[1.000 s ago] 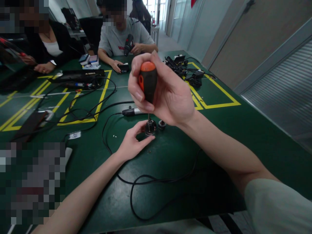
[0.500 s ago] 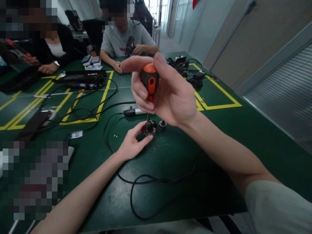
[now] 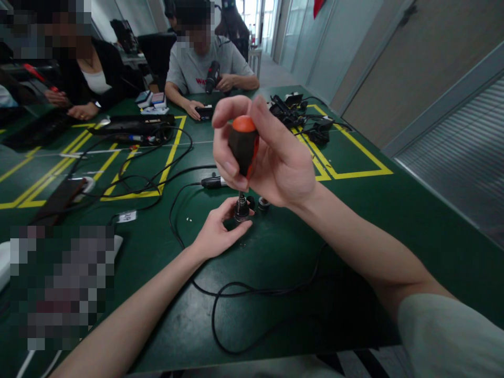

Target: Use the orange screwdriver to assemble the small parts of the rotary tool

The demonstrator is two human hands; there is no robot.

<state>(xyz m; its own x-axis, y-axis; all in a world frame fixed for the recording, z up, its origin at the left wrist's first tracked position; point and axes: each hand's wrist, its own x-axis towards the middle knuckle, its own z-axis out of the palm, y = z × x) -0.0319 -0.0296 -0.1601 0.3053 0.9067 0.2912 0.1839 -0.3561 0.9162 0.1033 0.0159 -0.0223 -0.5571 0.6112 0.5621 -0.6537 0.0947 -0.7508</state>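
Observation:
My right hand (image 3: 271,152) is closed around the orange and black handle of a screwdriver (image 3: 243,144), which points down. Its shaft meets a small black round part (image 3: 241,210) standing on the table. My left hand (image 3: 220,228) steadies that part, fingers behind it and thumb along its near side. Just right of it sits a second small round part (image 3: 263,203), partly hidden by my right wrist. Behind my hands lies a black and silver cylindrical tool (image 3: 213,182) with a cable, its right end hidden by my right hand.
Black cable (image 3: 244,291) loops across the green table (image 3: 354,247) near me. Bundled black cords and devices (image 3: 289,113) lie at the back right. Across the table, a person (image 3: 210,63) holds a power drill (image 3: 212,76); another person (image 3: 96,79) sits at the left.
The screwdriver handle has turned in my right hand, whose index finger has curled. My left hand stays at the round part. The person opposite now shows a dark object under one hand.

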